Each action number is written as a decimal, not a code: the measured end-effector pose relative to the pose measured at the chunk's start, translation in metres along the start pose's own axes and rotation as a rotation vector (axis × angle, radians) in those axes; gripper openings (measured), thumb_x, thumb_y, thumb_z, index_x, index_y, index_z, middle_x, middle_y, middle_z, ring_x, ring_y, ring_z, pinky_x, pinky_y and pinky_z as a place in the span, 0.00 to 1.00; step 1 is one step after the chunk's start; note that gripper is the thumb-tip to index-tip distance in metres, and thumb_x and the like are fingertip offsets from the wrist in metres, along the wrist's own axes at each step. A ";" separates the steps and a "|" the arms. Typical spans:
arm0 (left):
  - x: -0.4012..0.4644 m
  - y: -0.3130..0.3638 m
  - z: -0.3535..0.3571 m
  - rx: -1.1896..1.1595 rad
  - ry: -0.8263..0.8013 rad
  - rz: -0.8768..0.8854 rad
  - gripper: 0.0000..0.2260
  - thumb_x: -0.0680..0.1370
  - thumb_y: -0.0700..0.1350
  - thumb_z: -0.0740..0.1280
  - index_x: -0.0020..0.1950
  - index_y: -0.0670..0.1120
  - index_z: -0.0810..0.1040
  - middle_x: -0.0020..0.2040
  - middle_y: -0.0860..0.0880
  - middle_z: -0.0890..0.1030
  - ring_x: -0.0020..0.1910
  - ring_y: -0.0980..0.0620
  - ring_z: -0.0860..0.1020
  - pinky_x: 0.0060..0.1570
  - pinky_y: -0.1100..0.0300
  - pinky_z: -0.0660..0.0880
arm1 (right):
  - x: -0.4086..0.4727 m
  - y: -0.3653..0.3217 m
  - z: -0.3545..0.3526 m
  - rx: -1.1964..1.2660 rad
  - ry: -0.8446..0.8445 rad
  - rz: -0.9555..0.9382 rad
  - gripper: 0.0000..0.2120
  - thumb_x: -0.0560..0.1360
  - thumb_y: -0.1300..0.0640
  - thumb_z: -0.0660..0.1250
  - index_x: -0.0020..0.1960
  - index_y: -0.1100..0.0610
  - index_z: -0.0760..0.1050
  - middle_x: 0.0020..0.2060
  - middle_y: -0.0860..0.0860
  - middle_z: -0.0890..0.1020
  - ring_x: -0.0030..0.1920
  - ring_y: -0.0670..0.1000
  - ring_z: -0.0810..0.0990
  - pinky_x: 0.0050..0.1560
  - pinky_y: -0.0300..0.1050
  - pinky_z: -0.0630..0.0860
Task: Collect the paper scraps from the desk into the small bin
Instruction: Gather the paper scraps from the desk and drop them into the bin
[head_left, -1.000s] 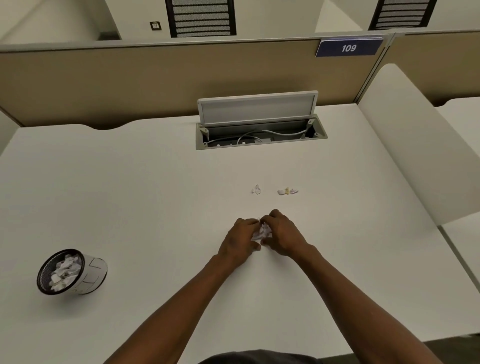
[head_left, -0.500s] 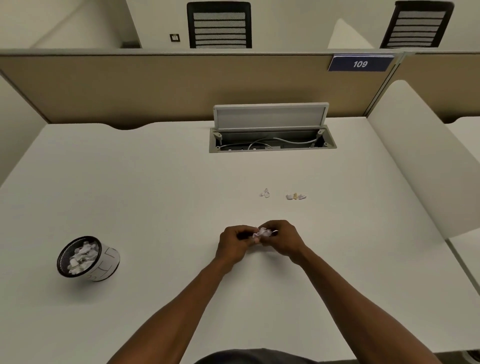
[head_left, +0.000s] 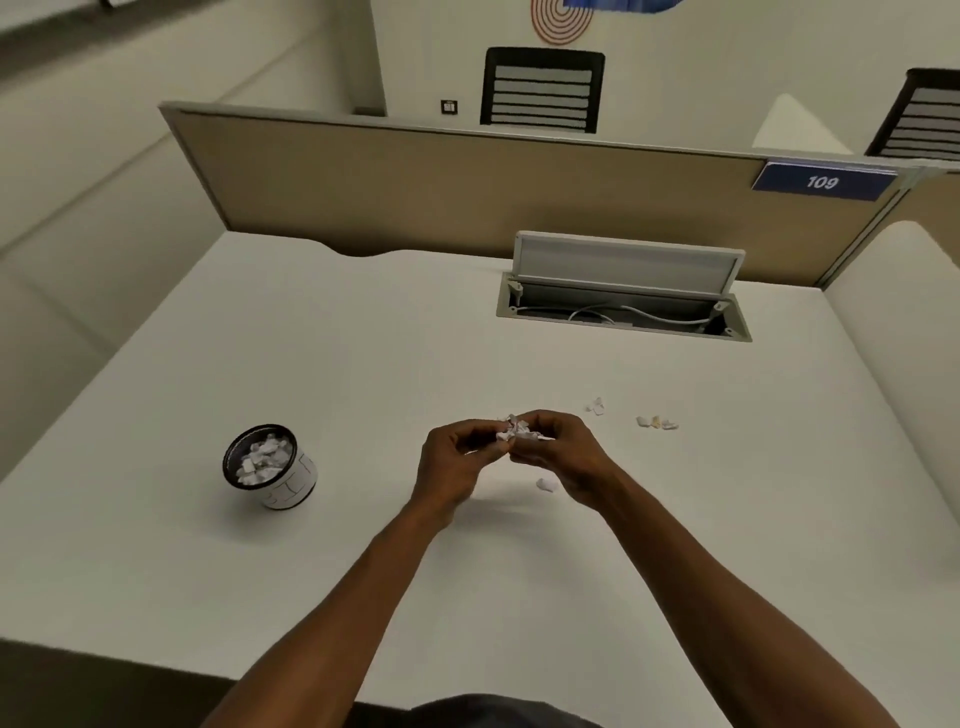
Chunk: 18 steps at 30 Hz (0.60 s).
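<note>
Above the middle of the white desk, my left hand and my right hand meet with their fingertips pinched on a small bunch of white paper scraps. One scrap lies on the desk just under my right hand. Two more small groups of scraps lie further right: a white one and a white and yellowish one. The small round bin, with a dark rim and white wall, stands to the left of my hands and holds several white scraps.
An open cable tray with its lid raised is set into the desk at the back right. A tan partition with a blue 109 sign closes the far edge. A white side divider stands on the right.
Both hands have lifted off the desk with the gathered scraps held between them. One scrap now lies under my right hand. The view has swung left, so the bin appears closer to the hands.
</note>
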<state>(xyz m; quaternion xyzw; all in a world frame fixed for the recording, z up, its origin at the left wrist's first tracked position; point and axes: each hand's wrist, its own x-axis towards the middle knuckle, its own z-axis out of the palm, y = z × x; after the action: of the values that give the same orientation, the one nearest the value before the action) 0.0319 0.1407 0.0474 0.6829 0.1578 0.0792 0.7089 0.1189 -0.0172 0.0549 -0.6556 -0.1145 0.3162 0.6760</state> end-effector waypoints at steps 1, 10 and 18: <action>-0.001 0.005 -0.009 0.007 0.022 0.017 0.09 0.73 0.41 0.77 0.51 0.52 0.87 0.50 0.52 0.87 0.53 0.53 0.85 0.56 0.55 0.80 | 0.004 -0.006 0.009 -0.007 -0.022 -0.017 0.07 0.71 0.63 0.76 0.49 0.60 0.84 0.48 0.59 0.85 0.48 0.55 0.86 0.49 0.43 0.82; -0.016 0.045 -0.099 0.013 0.211 0.146 0.08 0.73 0.41 0.77 0.52 0.48 0.86 0.50 0.50 0.87 0.54 0.52 0.85 0.55 0.58 0.81 | 0.046 -0.045 0.101 -0.038 -0.235 -0.089 0.08 0.73 0.65 0.75 0.52 0.64 0.82 0.48 0.58 0.85 0.48 0.53 0.86 0.49 0.41 0.81; -0.037 0.049 -0.185 0.245 0.523 0.158 0.08 0.73 0.42 0.77 0.50 0.52 0.87 0.46 0.58 0.87 0.48 0.61 0.84 0.48 0.70 0.78 | 0.077 -0.055 0.207 -0.139 -0.347 -0.055 0.10 0.72 0.64 0.76 0.52 0.66 0.82 0.46 0.57 0.84 0.46 0.52 0.85 0.49 0.42 0.82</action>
<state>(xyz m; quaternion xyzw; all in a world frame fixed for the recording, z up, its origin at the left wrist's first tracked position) -0.0593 0.3053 0.0974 0.7299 0.2899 0.2876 0.5482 0.0755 0.1993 0.1112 -0.6329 -0.2692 0.3973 0.6075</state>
